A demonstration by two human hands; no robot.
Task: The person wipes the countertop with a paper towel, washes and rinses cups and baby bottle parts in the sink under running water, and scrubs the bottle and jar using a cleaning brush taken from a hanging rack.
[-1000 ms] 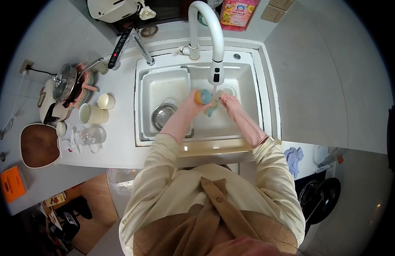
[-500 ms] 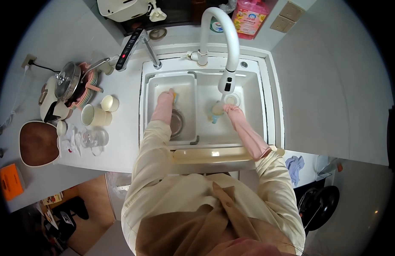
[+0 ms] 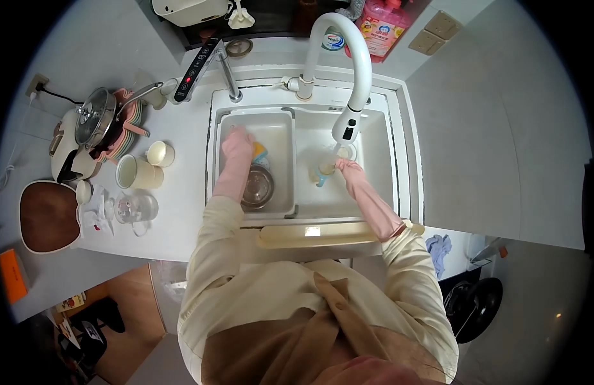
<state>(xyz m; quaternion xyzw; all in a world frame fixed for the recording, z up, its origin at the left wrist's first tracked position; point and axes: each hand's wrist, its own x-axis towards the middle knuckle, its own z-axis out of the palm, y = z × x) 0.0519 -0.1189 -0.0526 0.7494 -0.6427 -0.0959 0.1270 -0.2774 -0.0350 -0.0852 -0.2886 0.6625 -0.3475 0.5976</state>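
Both my hands wear pink rubber gloves. My left hand (image 3: 238, 146) is over the left basin, near its left wall, its fingers curled; what they hold, if anything, is hidden. Just right of it lies a yellow and blue sponge (image 3: 259, 153). Below the sponge sits a round metal bowl (image 3: 258, 187). In the right basin, my right hand (image 3: 349, 169) is closed on a small clear cup (image 3: 326, 168) with a light blue handle (image 3: 319, 182). The cup is tilted under the white faucet head (image 3: 346, 128). A round whitish dish (image 3: 347, 151) lies behind that hand.
A slim tap with a black control panel (image 3: 198, 69) leans over the left counter. Cream cups (image 3: 138, 173), a clear pitcher (image 3: 136, 208) and a lidded pan (image 3: 96, 119) stand left. Behind the sink is a pink soap bottle (image 3: 382, 31). A cream ledge (image 3: 316, 235) runs along the front.
My left hand has moved left, away from the sponge, uncovering more of the sponge and the metal bowl. My right hand stays on the cup under the faucet. The view has shifted slightly.
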